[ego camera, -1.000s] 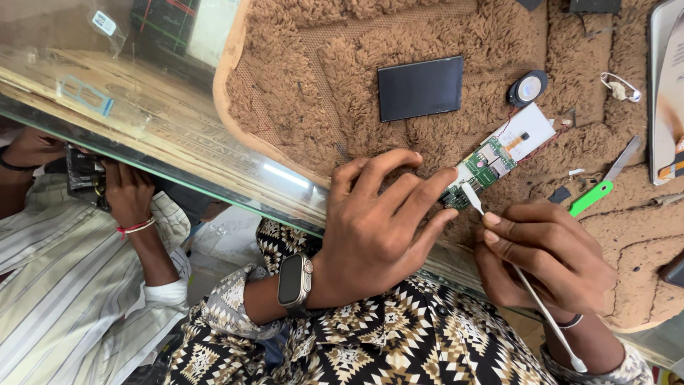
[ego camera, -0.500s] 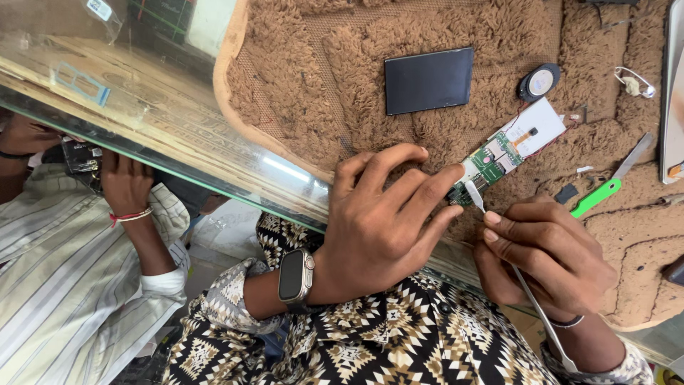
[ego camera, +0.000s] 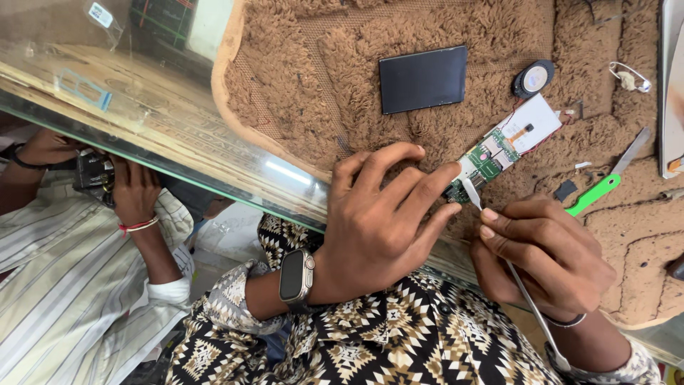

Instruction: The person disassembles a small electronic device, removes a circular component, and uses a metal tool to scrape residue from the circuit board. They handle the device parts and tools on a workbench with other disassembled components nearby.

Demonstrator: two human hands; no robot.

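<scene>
Circuit board (ego camera: 499, 151) lies on the brown mat (ego camera: 299, 78), long axis slanting up-right away from both hands; left hand (ego camera: 385, 214) pins its near end with fingertips, right hand (ego camera: 548, 253) pinches tweezers (ego camera: 474, 194) touching that end.

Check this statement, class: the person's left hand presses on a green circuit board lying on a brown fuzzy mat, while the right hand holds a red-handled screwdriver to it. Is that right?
One detail is wrong. The head view shows the right hand holding slim metal tweezers, not a red-handled screwdriver. The left hand does press on the green circuit board on the brown fuzzy mat.
</scene>
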